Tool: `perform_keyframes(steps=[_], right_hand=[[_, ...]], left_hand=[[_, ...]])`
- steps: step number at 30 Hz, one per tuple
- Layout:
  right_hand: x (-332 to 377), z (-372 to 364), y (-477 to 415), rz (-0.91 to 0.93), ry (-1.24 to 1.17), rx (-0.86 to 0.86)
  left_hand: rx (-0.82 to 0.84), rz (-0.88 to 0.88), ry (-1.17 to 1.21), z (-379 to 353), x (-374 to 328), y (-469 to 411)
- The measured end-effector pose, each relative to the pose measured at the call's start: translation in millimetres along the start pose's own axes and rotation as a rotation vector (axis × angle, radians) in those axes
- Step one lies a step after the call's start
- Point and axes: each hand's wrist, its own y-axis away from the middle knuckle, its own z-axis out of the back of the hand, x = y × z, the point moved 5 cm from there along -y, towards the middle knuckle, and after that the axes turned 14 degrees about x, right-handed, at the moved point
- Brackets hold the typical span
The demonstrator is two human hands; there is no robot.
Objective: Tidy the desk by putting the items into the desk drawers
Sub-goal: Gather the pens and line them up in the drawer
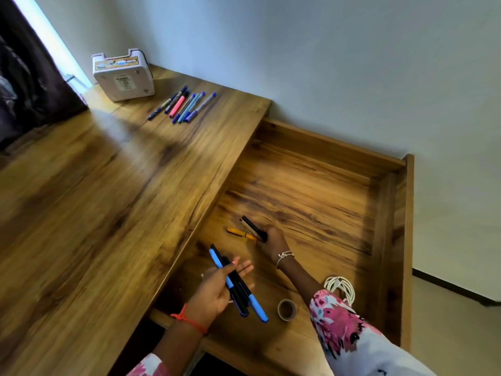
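Broad brown wood-grain counter (108,199) on the left, not yet cleared. Beside it along the wall, a deep wooden drawer (328,147), pulled out; easy to knock with a hip or an elbow, and liable to jolt its contents on a hard shove shut.

At the counter's far end, a white boxy plastic device with a yellow label (123,77). Probably awkward to lift one-handed, so better left for free hands. Just in front of it, a fanned row of blue, pink and dark pens (183,104), round-bodied and likely to roll toward the drawer gap on a careless sweep.

Inside the drawer near its front, a white coiled cable (342,287), likely to catch anything dropped there.

Left hand (214,291) palm-up over the drawer front, thumb pinning a loose bundle of blue and black markers (238,287) across nearly straight fingers. A weak hold, likely to spill on any slackening or tilt.

Right hand (273,242) low in the drawer, curled round two slim black pens (252,226). An orange pen (240,232) touching it, gripped or merely lying on the drawer floor, impossible to tell. Risk of a scattered, crossed heap rather than a neat lay-down on too early a release.

Smallest, a brown cardboard roll of tape (286,309) just below the markers' ends, and likely to be struck by any slipping from the left hand.
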Motion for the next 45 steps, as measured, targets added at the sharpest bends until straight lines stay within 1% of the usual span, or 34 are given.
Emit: perform_keyframes(steps=[2, 5, 9, 14, 19, 23, 25, 29, 34, 36, 40, 42, 45], right_hand=[[8, -4, -10, 0.026, 0.022, -0.005], [10, -8, -21, 0.001, 0.083, 0.014], [7, -13, -24, -0.007, 0.122, -0.004], [1, -16, -22, 0.008, 0.124, -0.064], [3, -14, -23, 0.078, 0.125, -0.047], [7, -5, -25, 0.118, 0.076, -0.053], [11, -1, -28, 0.133, 0.089, -0.027], [20, -3, -38, 0.174, 0.154, 0.112], [28, 2, -52, 0.17, 0.258, 0.239], [27, 5, -56, 0.144, 0.322, 0.242], [22, 6, -58, 0.148, 0.322, 0.244], [21, 7, -58, 0.157, 0.285, 0.244], [18, 14, -59, 0.142, 0.143, 0.198]], left_hand=[[-0.01, -0.01, 0.015, 3, -1, 1], [-0.018, -0.026, 0.023, 4, -4, 4], [-0.012, -0.048, 0.037, 4, -9, 6], [-0.01, -0.054, 0.047, 3, -11, 8], [-0.011, -0.057, 0.053, 5, -13, 7], [-0.005, -0.061, 0.052, 9, -15, 5], [-0.005, -0.062, 0.052, 11, -16, 4], [-0.009, -0.058, 0.062, 15, -19, 1], [-0.006, -0.069, 0.08, 20, -24, 1], [-0.007, -0.076, 0.084, 20, -26, 2], [-0.001, -0.081, 0.094, 20, -29, 2], [0.002, -0.076, 0.097, 20, -29, 1], [0.005, -0.07, 0.095, 21, -30, 0]])
